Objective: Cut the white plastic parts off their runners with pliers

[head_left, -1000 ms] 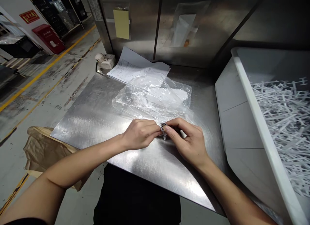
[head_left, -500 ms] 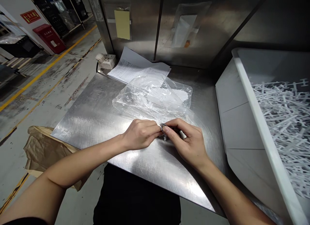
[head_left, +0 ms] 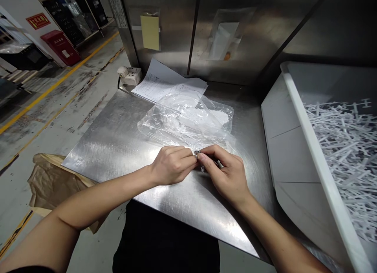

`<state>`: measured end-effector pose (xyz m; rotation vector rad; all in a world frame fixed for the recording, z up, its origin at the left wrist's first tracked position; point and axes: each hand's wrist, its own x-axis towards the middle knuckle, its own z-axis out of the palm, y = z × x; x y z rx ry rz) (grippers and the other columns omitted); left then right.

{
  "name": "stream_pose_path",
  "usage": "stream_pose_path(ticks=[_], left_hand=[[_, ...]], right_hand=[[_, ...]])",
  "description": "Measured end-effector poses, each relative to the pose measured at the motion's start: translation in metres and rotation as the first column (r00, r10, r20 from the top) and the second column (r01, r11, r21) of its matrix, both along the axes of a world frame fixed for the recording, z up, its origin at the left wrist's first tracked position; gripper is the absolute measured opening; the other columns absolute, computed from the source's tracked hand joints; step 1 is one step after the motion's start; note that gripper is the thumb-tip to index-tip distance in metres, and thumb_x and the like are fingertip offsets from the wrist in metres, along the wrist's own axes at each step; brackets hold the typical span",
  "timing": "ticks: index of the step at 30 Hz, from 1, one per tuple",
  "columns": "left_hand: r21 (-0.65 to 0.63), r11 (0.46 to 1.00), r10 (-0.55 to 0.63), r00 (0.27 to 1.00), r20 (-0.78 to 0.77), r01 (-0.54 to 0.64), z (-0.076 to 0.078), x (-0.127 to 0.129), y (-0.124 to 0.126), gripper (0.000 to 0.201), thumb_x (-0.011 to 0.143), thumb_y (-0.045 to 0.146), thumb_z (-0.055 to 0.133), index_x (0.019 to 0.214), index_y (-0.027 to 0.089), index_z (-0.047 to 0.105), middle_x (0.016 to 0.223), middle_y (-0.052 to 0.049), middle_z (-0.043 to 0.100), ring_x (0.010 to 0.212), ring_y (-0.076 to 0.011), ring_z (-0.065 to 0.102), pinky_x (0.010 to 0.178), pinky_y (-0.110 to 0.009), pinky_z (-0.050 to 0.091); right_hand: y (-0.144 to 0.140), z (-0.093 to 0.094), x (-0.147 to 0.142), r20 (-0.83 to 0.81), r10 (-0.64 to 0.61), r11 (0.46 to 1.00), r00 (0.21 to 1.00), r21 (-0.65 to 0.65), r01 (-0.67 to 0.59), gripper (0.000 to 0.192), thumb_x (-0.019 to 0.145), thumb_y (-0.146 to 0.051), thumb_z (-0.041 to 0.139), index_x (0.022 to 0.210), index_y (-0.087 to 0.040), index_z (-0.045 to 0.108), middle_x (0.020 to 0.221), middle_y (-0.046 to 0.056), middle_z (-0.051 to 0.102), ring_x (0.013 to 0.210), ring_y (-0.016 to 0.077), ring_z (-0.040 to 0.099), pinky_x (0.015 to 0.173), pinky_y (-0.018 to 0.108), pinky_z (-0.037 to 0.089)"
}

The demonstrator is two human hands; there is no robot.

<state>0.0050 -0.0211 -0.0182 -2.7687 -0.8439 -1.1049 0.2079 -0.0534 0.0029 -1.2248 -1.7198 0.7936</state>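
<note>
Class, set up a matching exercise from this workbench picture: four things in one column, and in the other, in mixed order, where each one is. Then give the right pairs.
Things:
1. clear plastic bag
2. yellow note
3. white bin
4. brown paper

Places:
A. on the floor, left of the table
B. at the table's right side, holding white plastic strips
C. stuck on the metal back wall
D. on the steel table, just beyond the hands

Pairs: 1-D, 2-C, 3-B, 4-A
</note>
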Motion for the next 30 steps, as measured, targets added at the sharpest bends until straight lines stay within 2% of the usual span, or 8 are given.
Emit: stream_pose_path(ticks=[6,14,19,24,30], left_hand=[[0.017,1.0,0.003,1.0,-0.011,-0.003,-0.001,0.001,-0.001,0.036,0.11,0.022,0.059,0.076,0.018,0.068,0.069,0.001,0.063,0.062,-0.0126,0.056,0.058,-0.031,0.042],[-0.012,1.0,0.017,0.999,-0.052,-0.017,-0.001,0.003,-0.001,0.03,0.111,0.025,0.058,0.085,0.018,0.072,0.074,0.0,0.066,0.064,-0.0146,0.06,0.058,-0.033,0.044],[-0.076,0.997,0.006,0.999,-0.039,-0.009,0.0,-0.001,0.0,0.02,0.109,0.02,0.056,0.101,0.017,0.073,0.084,-0.002,0.073,0.073,-0.0167,0.066,0.063,-0.032,0.048],[-0.189,0.982,0.012,0.998,0.056,-0.001,0.002,-0.006,0.004,0.02,0.109,0.014,0.052,0.103,0.017,0.071,0.086,-0.004,0.074,0.075,-0.0175,0.066,0.066,-0.031,0.047],[-0.283,0.958,0.006,0.984,0.18,0.046,0.006,-0.008,0.007,0.021,0.112,0.017,0.051,0.102,0.018,0.069,0.085,-0.005,0.074,0.077,-0.0175,0.066,0.071,-0.031,0.049]], right_hand=[[0.0,-0.003,-0.001,0.01,-0.021,0.999,1.0,-0.037,0.021,0.018,0.106,-0.029,0.068,0.089,-0.022,0.072,0.078,-0.002,0.072,0.07,0.0152,0.064,0.067,0.03,0.048],[0.004,-0.003,-0.002,-0.055,-0.067,0.99,0.996,-0.131,0.06,0.024,0.103,-0.033,0.069,0.082,-0.022,0.07,0.073,-0.001,0.068,0.067,0.0163,0.06,0.065,0.031,0.046],[0.009,0.002,0.007,-0.082,-0.09,0.989,0.993,-0.12,0.08,0.022,0.102,-0.035,0.07,0.085,-0.022,0.071,0.076,0.0,0.069,0.069,0.0165,0.061,0.065,0.03,0.046],[0.015,0.004,0.017,-0.068,-0.078,0.995,0.995,-0.07,0.073,0.015,0.099,-0.034,0.073,0.092,-0.022,0.076,0.082,0.001,0.074,0.072,0.0168,0.064,0.067,0.03,0.049],[0.017,0.004,0.021,-0.059,-0.041,0.997,0.997,-0.062,0.038,0.013,0.1,-0.034,0.074,0.097,-0.022,0.078,0.087,0.003,0.077,0.077,0.019,0.067,0.07,0.032,0.051]])
